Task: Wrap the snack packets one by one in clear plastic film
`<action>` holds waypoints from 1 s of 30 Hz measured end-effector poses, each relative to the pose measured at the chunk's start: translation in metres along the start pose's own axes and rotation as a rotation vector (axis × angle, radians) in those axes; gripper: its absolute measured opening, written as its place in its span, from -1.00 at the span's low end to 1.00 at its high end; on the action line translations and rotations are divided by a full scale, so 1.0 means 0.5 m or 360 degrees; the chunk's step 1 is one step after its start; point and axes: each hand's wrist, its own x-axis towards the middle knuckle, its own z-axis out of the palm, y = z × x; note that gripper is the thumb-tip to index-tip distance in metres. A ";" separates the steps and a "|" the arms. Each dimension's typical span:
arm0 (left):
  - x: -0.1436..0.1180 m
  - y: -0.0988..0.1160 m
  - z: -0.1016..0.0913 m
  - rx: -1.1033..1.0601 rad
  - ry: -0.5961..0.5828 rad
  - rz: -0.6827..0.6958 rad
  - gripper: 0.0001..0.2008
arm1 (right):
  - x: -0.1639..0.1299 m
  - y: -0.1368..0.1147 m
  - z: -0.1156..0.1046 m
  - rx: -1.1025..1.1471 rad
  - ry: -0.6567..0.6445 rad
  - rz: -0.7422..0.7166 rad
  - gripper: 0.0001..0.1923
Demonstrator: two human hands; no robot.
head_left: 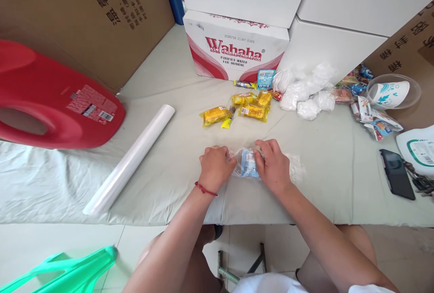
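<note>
Clear film being folded around a blue snack packet (248, 163), low centre of frame on the grey tabletop (162, 103). Left hand (215, 167) curled closed over the wrap's left edge, right hand (274, 164) pinching the packet's right side. Probably mid-wrap; next calls for tucking the loose film (296, 167) at right.

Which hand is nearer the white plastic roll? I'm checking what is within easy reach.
Left. The left hand lies closer to the white plastic roll, apart from it on the cloth. The right hand is farther, beyond the blue packet both hands grip.
</note>
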 end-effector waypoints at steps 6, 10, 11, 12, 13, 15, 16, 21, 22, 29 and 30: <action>0.003 0.004 0.016 -0.0131 0.0220 0.0112 -0.92 | -0.017 0.016 -0.013 0.0189 -0.0096 -0.0573 -0.70; -0.010 0.016 0.018 -0.0680 0.0314 0.0167 -0.94 | -0.012 0.025 -0.012 0.0213 -0.0121 -0.0501 -0.69; -0.015 0.021 0.020 -0.0894 0.0272 0.0212 -0.92 | -0.011 0.026 -0.010 0.0235 -0.0126 -0.0465 -0.69; -0.020 0.027 0.023 -0.1088 0.0194 0.0265 -0.88 | -0.011 0.027 -0.007 0.0263 -0.0142 -0.0442 -0.68; -0.025 0.033 0.027 -0.1235 0.0109 0.0309 -0.83 | -0.011 0.027 -0.006 0.0300 -0.0161 -0.0421 -0.66; -0.032 0.041 0.034 -0.1403 -0.0024 0.0349 -0.74 | -0.013 0.026 -0.005 0.0407 -0.0198 -0.0331 -0.53; -0.033 0.044 0.036 -0.1448 -0.0066 0.0351 -0.69 | -0.015 0.025 -0.007 0.0479 -0.0218 -0.0258 -0.42; -0.026 0.041 0.044 -0.1316 -0.0186 0.0306 -0.72 | -0.021 0.038 -0.031 0.0896 -0.0447 -0.0004 -0.21; -0.024 0.040 0.046 -0.1220 -0.0166 0.0319 -0.74 | -0.022 0.043 -0.035 0.0974 -0.0475 0.0025 -0.27; -0.009 0.041 0.061 -0.0589 0.0257 0.0104 -0.20 | -0.034 0.056 -0.026 0.1368 -0.0325 0.0291 -0.55; -0.010 0.043 0.064 -0.0487 0.0242 0.0064 -0.28 | -0.037 0.055 -0.021 0.1389 -0.0292 0.0308 -0.54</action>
